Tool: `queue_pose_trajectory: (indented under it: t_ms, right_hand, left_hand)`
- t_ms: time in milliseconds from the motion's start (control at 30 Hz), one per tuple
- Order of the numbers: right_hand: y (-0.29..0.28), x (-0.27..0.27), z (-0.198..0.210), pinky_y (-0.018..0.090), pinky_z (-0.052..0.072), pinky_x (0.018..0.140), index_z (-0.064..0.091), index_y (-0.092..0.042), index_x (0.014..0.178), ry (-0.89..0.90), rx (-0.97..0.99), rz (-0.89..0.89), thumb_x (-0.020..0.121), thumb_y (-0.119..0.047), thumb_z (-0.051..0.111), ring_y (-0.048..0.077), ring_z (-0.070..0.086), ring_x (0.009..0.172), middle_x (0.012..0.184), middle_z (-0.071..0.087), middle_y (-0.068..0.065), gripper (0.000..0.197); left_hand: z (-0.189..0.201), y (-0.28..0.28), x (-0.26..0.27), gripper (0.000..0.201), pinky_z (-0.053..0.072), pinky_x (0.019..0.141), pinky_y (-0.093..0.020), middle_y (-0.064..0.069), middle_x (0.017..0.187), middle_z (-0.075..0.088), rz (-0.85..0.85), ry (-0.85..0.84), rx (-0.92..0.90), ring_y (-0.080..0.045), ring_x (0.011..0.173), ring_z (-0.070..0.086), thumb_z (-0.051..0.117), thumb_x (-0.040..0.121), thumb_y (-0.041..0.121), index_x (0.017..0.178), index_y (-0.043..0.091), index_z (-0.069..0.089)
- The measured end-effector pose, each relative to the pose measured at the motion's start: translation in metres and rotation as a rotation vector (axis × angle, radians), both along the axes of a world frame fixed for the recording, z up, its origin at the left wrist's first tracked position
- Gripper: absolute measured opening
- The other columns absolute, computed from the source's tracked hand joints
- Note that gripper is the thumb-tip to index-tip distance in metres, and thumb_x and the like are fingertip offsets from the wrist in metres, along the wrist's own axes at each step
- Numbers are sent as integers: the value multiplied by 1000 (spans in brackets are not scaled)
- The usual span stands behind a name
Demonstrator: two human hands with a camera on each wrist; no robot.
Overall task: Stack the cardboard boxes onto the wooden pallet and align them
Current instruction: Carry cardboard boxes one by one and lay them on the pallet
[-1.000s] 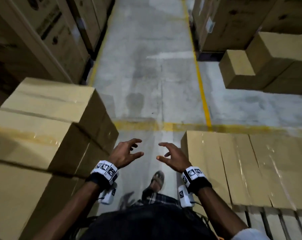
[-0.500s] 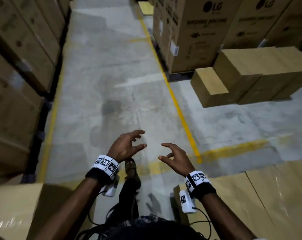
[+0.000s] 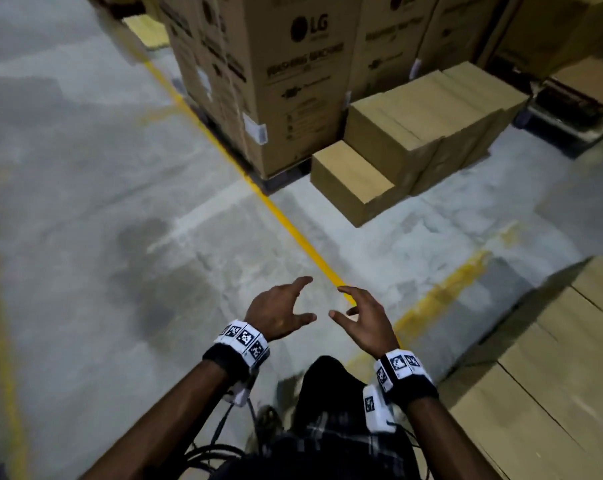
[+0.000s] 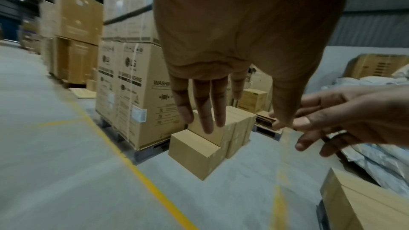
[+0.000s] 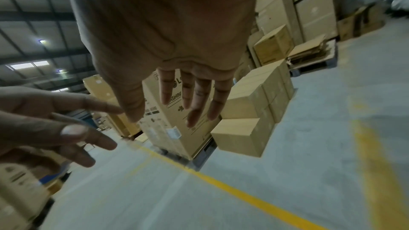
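While both arms reach forward over the floor [image 3: 85, 188], left hand [image 3: 275, 313] and right hand [image 3: 365, 323] hover empty, fingers apart; cardboard boxes [image 3: 407, 140] sit far right, more near right.

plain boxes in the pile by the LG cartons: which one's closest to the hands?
The lone low box at the pile's front corner, sitting on the floor beside the yellow line. The others are stacked higher behind it. Both hands, left hand and right hand, are empty.

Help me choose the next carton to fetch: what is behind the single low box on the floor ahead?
Behind the low box rises a higher stack of plain boxes, with tall printed cartons on its left. How many boxes sit further back is hidden.
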State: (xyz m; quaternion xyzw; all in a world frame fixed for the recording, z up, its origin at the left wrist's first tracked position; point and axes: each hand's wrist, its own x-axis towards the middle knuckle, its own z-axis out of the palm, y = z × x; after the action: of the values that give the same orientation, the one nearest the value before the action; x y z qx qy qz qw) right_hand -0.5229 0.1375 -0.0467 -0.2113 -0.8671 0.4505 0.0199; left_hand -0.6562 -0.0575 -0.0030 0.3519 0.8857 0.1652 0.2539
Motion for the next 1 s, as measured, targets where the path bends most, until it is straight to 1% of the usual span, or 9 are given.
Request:
queue_pose_trajectory:
  t_ms: [133, 267, 367, 433, 533, 667, 767, 833, 1000]
  right_hand:
    - [57, -56, -13, 34, 53, 79, 55, -43, 136, -20, 73, -69, 89, -43, 77, 4, 66, 89, 135, 53, -20, 52]
    - [132, -112, -25, 33, 50, 82, 54, -43, 138, -35, 48, -163, 92, -43, 75, 5, 65, 95, 137, 51, -22, 51]
    - [201, -158, -30, 34, 48, 85, 53, -43, 138, -77, 21, -236, 92, -44, 75, 6, 65, 97, 140, 50, -20, 51]
    - [239, -184, -28, 35, 50, 87, 54, -43, 138, -66, 9, -271, 91, -44, 75, 5, 65, 95, 139, 51, -19, 51]
    - [309, -227, -20, 37, 54, 85, 55, -40, 139, -49, 22, -313, 90, -45, 76, 6, 66, 93, 138, 52, -18, 53]
    - [387, -268, -4, 32, 54, 81, 52, -41, 142, -43, 48, -318, 91, -50, 74, 3, 65, 93, 141, 50, -18, 55]
    - [448, -294, 3, 40, 55, 88, 53, -39, 141, -30, 23, -400, 92, -47, 75, 9, 67, 96, 143, 52, -12, 55]
    - [493, -309, 3, 42, 53, 94, 55, -38, 140, -24, 2, -479, 91, -44, 76, 11, 68, 95, 143, 54, -10, 53]
    - [612, -356, -8, 41, 54, 90, 56, -39, 138, -64, 28, -488, 89, -46, 77, 8, 68, 93, 141, 55, -11, 54]
  left_hand:
    - [-18, 49, -78, 83, 51, 97, -43, -7, 141, 60, -93, -6, -51, -29, 130, 56, 69, 90, 59, 158, 40, 25]
    - [-28, 124, -161, 83, 51, 97, -43, -6, 142, 59, -168, -6, -84, -29, 130, 56, 67, 91, 60, 159, 39, 24]
    - [-26, 201, -227, 83, 51, 95, -41, -4, 144, 59, -220, -21, -97, -28, 129, 56, 68, 92, 59, 160, 37, 25]
    - [-20, 245, -260, 82, 51, 91, -39, -2, 142, 60, -231, -13, -79, -26, 125, 58, 68, 91, 59, 159, 39, 27]
    - [-17, 326, -313, 81, 54, 89, -41, -2, 137, 64, -238, -25, -25, -26, 121, 61, 70, 90, 60, 157, 38, 30]
    - [-16, 419, -354, 78, 56, 91, -47, 0, 130, 68, -190, -91, 71, -27, 116, 66, 73, 86, 60, 153, 38, 39]
    - [-16, 488, -376, 68, 57, 90, -45, 6, 121, 72, -152, -99, 139, -23, 108, 69, 75, 86, 56, 147, 41, 47]
    - [-20, 536, -393, 66, 57, 89, -44, 5, 119, 73, -160, -115, 141, -23, 105, 70, 76, 84, 54, 144, 43, 49]
    - [-38, 663, -446, 76, 58, 88, -43, 3, 121, 74, -201, -154, 129, -25, 103, 71, 64, 73, 64, 144, 41, 50]
